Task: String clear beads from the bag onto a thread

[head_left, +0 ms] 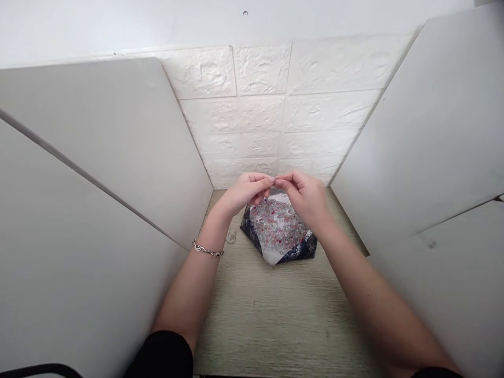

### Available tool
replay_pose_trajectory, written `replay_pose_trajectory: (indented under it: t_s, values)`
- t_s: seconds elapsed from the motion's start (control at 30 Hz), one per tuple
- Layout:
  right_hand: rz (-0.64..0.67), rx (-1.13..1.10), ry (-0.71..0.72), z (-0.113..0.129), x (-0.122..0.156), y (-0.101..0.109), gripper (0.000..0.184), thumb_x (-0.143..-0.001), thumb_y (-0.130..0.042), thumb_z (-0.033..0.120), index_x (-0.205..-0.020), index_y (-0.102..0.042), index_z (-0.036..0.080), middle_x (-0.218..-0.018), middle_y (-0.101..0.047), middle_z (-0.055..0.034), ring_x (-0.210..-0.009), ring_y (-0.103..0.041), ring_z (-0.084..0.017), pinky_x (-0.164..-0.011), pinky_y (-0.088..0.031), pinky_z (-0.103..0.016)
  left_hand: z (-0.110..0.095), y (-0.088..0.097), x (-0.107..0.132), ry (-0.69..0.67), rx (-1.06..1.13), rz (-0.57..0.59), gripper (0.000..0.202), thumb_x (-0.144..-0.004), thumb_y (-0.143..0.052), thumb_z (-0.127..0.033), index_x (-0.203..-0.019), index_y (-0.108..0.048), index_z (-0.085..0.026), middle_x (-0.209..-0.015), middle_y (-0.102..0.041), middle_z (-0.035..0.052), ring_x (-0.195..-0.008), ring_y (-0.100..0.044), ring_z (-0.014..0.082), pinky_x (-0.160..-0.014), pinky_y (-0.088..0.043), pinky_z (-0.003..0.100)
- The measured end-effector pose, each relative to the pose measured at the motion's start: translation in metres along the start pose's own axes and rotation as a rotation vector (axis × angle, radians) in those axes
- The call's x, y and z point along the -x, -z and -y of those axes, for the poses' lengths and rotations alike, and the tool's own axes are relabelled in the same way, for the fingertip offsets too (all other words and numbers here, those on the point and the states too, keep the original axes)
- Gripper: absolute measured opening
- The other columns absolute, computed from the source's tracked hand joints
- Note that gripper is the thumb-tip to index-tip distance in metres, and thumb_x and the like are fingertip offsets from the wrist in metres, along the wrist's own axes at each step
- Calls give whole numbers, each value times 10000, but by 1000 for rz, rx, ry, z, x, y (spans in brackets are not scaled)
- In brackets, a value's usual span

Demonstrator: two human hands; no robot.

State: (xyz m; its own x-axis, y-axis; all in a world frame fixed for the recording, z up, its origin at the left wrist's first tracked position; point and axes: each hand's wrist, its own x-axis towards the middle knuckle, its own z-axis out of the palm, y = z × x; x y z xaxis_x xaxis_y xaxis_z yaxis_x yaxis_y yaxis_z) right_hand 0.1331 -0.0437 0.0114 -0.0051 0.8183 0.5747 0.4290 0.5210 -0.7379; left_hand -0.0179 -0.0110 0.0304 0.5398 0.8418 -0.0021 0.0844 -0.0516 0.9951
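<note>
The tiny pink, white and clear beads (279, 223) look very light and hard, and they are probably slippery, so one could roll off easily. A bead seems best held by its sides, with just the tips of a finger and thumb. The beads lie in a dark blue patterned tray (250, 234) with a white lining, which sits on the table (268, 310) right under the hands. The left hand (249, 190) and the right hand (306, 198) are each pinched narrow, their fingertips meeting above the tray's far side. I cannot tell if something tiny is between them. The beads are below the fingertips, not far away.
</note>
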Motion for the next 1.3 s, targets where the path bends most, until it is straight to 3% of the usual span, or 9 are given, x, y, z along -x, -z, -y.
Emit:
replay_pose_trajectory:
  t_s: [0.2, 0.47, 0.63, 0.87, 1.0, 1.3]
  values:
    - [46, 327, 264, 24, 4, 10, 190, -852, -441, 288, -704, -527, 205, -705, -547, -19, -678, -480, -146, -646, -348, -277, -25, -8, 17, -27, -31, -9, 350, -768, -493, -445, -601, -514, -139, -523, -471, -13, -402, -364, 16, -377, -214, 192]
    - [-6, 286, 330, 41, 6, 22, 153, -868, -409, 286, -761, -493, 215, -729, -532, -8, -674, -482, -135, -635, -365, -277, -40, -11, 31, -41, 12, 67, 258, -760, -531, -385, -675, -547, -142, -528, -482, -33, -383, -340, 2, -352, -222, 159]
    - [-198, 0, 155, 37, -1, 33, 162, -867, -402, 352, -779, -470, 234, -656, -499, 17, -591, -477, -127, -582, -376, -277, -44, -3, 37, -76, 122, 115, 262, -724, -571, -395, -647, -531, -148, -457, -400, -53, -345, -302, 5, -324, -187, 152]
    - [-501, -568, -147, -9, -26, 57, 144, -818, -477, 327, -713, -436, 236, -563, -439, 58, -413, -363, -80, -502, -407, -254, -53, 12, 51, -206, 187, -33, 260, -730, -537, -396, -609, -495, -170, -427, -323, -61, -316, -246, 6, -298, -186, 147]
    - [-547, -762, -323, -27, -29, 63, 131, -810, -471, 260, -690, -455, 211, -565, -449, 64, -406, -379, -58, -481, -422, -223, -59, 15, 54, -235, 213, -142, 275, -771, -474, -389, -596, -491, -178, -414, -307, -58, -308, -269, 12, -301, -217, 147]
    - [-557, -914, -458, -40, -30, 64, 171, -816, -471, 234, -651, -448, 197, -553, -445, 69, -388, -369, -40, -463, -421, -198, -66, 20, 59, -308, 407, -302, 327, -842, -355, -359, -580, -441, -183, -410, -379, -51, -344, -440, 39, -331, -317, 146]
